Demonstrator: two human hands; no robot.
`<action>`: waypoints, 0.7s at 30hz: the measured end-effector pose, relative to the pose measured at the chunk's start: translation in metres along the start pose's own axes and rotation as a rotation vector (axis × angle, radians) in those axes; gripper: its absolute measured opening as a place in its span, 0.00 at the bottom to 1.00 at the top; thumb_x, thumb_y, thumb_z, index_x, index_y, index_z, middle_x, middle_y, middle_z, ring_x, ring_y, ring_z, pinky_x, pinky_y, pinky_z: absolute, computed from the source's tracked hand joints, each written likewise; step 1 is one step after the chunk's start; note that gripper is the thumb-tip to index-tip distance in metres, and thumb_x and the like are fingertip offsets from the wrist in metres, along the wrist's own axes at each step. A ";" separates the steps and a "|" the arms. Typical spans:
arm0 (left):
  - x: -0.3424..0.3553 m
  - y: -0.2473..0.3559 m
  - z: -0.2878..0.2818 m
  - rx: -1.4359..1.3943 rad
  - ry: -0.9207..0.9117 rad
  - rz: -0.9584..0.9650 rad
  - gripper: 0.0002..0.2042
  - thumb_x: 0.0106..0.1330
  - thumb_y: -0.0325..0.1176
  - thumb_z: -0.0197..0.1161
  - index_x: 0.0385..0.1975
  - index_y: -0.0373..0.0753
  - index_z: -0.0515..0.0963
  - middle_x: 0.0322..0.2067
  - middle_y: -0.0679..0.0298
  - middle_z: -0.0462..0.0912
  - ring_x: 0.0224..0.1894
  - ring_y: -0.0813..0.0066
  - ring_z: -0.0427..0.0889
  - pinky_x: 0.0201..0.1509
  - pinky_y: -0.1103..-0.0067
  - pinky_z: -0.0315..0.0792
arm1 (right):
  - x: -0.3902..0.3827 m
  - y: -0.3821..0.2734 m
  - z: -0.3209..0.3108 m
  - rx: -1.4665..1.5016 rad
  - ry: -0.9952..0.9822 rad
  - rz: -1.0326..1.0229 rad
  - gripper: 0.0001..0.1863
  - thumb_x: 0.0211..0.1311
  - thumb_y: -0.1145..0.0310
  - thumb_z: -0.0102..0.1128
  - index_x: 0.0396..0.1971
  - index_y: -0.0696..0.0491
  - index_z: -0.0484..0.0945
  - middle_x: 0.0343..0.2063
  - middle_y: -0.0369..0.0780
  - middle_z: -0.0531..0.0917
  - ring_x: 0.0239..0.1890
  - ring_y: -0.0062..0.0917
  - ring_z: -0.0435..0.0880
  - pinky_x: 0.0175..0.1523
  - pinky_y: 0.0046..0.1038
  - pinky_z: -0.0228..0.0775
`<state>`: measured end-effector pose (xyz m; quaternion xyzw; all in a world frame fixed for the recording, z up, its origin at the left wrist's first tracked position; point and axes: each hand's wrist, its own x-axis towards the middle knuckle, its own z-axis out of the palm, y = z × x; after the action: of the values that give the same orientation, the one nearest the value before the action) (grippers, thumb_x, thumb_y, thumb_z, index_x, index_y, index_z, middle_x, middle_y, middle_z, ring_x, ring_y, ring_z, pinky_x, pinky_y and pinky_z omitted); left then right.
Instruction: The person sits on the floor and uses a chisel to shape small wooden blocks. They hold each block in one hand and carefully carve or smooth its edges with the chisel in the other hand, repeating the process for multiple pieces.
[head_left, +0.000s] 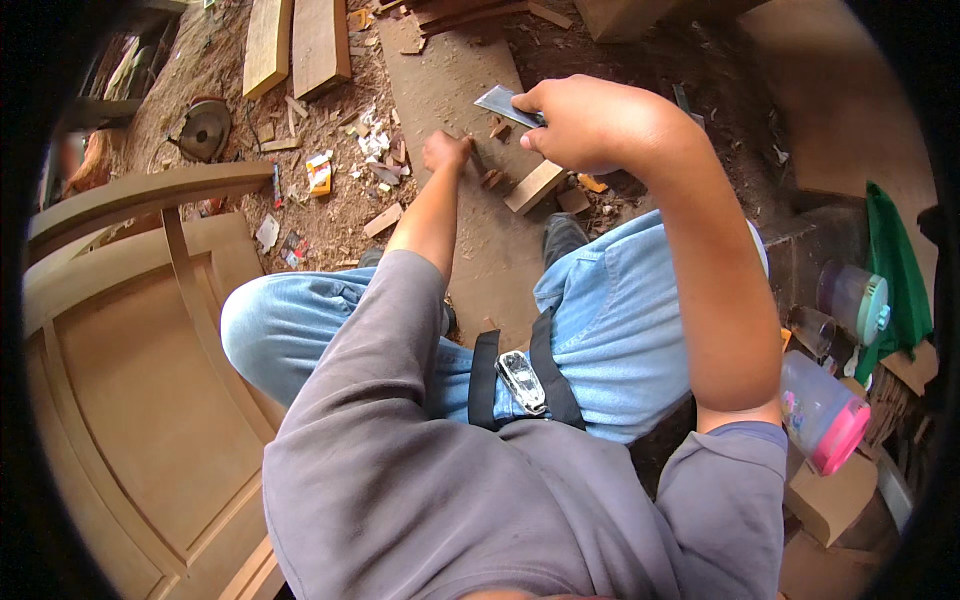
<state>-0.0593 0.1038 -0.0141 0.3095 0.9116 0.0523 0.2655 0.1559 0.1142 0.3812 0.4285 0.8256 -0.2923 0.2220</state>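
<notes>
My right hand (555,125) grips a flat grey metal blade (493,100), which juts leftward above the grey board (440,70) on the ground. My left hand (447,152) is closed on a dark brown piece (476,160), partly hidden by the fingers, over the same board, left of and below the blade. Small wood offcuts (500,131) and a pale wooden block (534,187) lie just beside my hands, between my knees.
Two planks (320,45), wood chips, scraps and a circular saw blade (200,130) lie at upper left. A panelled wooden door (140,410) fills the left side. At right are plastic bottles (840,300), green cloth (895,270) and wood pieces. My legs frame the board.
</notes>
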 end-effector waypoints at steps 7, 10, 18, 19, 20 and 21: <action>0.027 -0.007 0.002 -0.248 0.030 0.202 0.21 0.53 0.44 0.78 0.41 0.35 0.87 0.45 0.52 0.89 0.46 0.55 0.89 0.51 0.65 0.81 | -0.005 0.013 0.001 0.052 0.043 0.044 0.29 0.68 0.63 0.62 0.68 0.51 0.73 0.49 0.53 0.86 0.51 0.43 0.87 0.58 0.38 0.77; 0.035 0.007 -0.033 -0.570 0.056 0.328 0.20 0.55 0.40 0.79 0.44 0.34 0.86 0.41 0.55 0.90 0.41 0.62 0.89 0.46 0.70 0.81 | -0.003 0.015 0.003 0.048 0.388 -0.105 0.32 0.67 0.67 0.63 0.71 0.50 0.69 0.44 0.52 0.87 0.41 0.40 0.89 0.51 0.37 0.80; -0.008 0.060 -0.251 -1.001 -0.247 0.557 0.17 0.68 0.43 0.71 0.51 0.42 0.83 0.39 0.70 0.88 0.40 0.80 0.85 0.43 0.78 0.76 | 0.008 0.004 -0.022 0.751 0.609 -0.272 0.34 0.71 0.63 0.60 0.74 0.48 0.64 0.24 0.47 0.85 0.21 0.32 0.86 0.33 0.36 0.80; -0.023 0.063 -0.278 -0.992 -0.252 0.613 0.16 0.68 0.44 0.71 0.50 0.42 0.83 0.39 0.70 0.88 0.40 0.81 0.85 0.43 0.79 0.75 | 0.009 -0.001 -0.023 0.831 0.629 -0.310 0.33 0.73 0.63 0.59 0.75 0.47 0.63 0.20 0.41 0.82 0.17 0.25 0.83 0.28 0.33 0.77; -0.039 0.063 -0.305 -0.980 -0.256 0.669 0.15 0.69 0.44 0.70 0.49 0.43 0.83 0.39 0.71 0.88 0.41 0.81 0.85 0.43 0.79 0.75 | 0.009 -0.006 -0.025 0.920 0.610 -0.321 0.32 0.74 0.65 0.57 0.76 0.45 0.62 0.18 0.38 0.79 0.16 0.23 0.81 0.26 0.32 0.76; -0.054 0.064 -0.330 -0.939 -0.268 0.664 0.19 0.69 0.49 0.70 0.51 0.42 0.82 0.43 0.70 0.87 0.45 0.80 0.83 0.50 0.76 0.74 | 0.008 -0.012 -0.024 0.983 0.610 -0.392 0.33 0.74 0.66 0.57 0.76 0.45 0.61 0.18 0.36 0.78 0.15 0.21 0.79 0.24 0.31 0.75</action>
<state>-0.1593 0.1458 0.3081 0.4317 0.6036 0.4909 0.4564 0.1388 0.1295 0.3972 0.3855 0.6837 -0.5388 -0.3062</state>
